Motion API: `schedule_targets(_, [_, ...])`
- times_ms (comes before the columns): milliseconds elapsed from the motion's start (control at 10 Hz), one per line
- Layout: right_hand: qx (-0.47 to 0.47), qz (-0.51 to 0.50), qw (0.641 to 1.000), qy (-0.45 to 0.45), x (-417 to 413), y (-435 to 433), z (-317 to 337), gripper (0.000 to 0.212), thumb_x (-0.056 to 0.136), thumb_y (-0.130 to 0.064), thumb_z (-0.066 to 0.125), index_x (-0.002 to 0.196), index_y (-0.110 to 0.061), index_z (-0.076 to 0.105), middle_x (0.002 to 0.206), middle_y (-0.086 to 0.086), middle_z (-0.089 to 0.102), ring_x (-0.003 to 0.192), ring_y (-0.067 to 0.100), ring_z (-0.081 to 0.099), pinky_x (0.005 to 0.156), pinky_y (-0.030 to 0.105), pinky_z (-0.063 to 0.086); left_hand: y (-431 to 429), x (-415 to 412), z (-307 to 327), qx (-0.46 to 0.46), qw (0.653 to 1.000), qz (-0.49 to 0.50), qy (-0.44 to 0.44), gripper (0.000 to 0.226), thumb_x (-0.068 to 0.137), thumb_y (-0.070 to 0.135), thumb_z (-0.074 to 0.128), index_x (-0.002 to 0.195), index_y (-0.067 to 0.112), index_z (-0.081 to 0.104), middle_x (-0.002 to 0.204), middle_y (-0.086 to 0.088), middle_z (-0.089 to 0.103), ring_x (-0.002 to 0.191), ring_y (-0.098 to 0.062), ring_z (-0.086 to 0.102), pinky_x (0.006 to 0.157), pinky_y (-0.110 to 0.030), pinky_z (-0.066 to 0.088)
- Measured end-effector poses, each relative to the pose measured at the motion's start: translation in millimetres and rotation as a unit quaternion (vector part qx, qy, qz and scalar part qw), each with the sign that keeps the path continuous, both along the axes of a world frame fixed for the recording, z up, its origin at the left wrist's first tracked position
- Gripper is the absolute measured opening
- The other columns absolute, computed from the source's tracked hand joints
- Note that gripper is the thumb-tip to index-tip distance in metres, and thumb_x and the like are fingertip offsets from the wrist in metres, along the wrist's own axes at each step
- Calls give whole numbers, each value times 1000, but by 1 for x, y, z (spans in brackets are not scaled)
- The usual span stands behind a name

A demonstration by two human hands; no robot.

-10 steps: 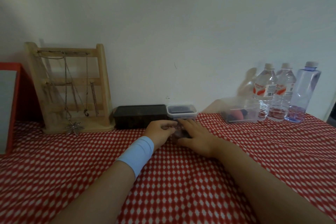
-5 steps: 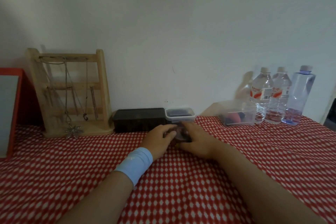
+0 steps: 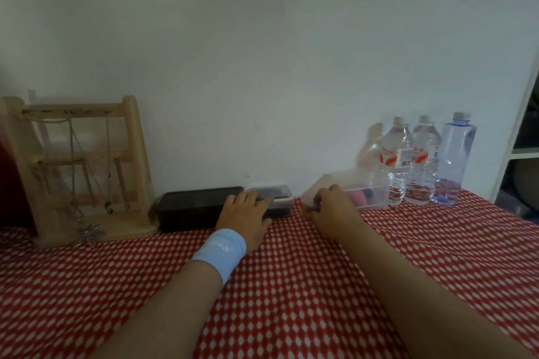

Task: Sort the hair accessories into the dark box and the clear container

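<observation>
Far to the left of the left hand is a wooden stand (image 3: 78, 172) hung with necklaces, which is not part of the sort. Just left of that hand the dark box (image 3: 189, 210) sits against the wall; I cannot tell from this angle whether its top is open. The left hand (image 3: 248, 213), with a blue wristband (image 3: 221, 251) on the wrist, lies palm down. Its fingers are fairly straight over the lid of a small white-rimmed tub (image 3: 281, 198) just beside the box's right end, so it presses rather than grips. Between the hands is a strip of red checked tablecloth (image 3: 294, 230). The right hand (image 3: 332, 208) is at the near left corner of the clear container (image 3: 373, 183), fingers curled in. Whether they pinch an accessory or the container's edge is not resolvable (blur, and the knuckles hide the tips). Inside the container, just right of this hand, lies a pink piece (image 3: 358, 197) with a dark piece beside it. Farther right, three water bottles (image 3: 423, 160) stand close to the container's far end. Judgement: the step in hand is a drop or a pick at the clear container. To do it well, use the left hand as a steady weight on the tub. Bring the right fingertips fully over the container's rim before letting go, since the light wall may skid toward the bottles if nudged. Release low, then check the piece lies inside.
</observation>
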State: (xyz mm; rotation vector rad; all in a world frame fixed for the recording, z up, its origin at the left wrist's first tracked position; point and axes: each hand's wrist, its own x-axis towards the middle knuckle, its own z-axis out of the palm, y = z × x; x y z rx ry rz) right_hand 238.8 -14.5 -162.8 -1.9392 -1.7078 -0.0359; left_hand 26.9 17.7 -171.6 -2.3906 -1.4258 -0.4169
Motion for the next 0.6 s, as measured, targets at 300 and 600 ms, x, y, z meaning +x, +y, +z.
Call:
schedule_targets(300, [3,26,999,-26,-13,32,-10,25,98,-18,58,122,-18,59,126,6,51,104,26,61,97,38,52,14,-13,-22,23,994,-29,-106,48,99,45,41,146,41,36,152,-2,35,140,-22,25,118,-39,17])
schedule_targets(600, [32,5,998,-48,-17,23,8,55,92,-24,64,142,-29,44,145,2,43,116,24,58,94,41,51,5,-19,-3,-35,983,-70,-165,55,98,50,41,150,35,31,152,3,36,141,-17,25,119,-38,19])
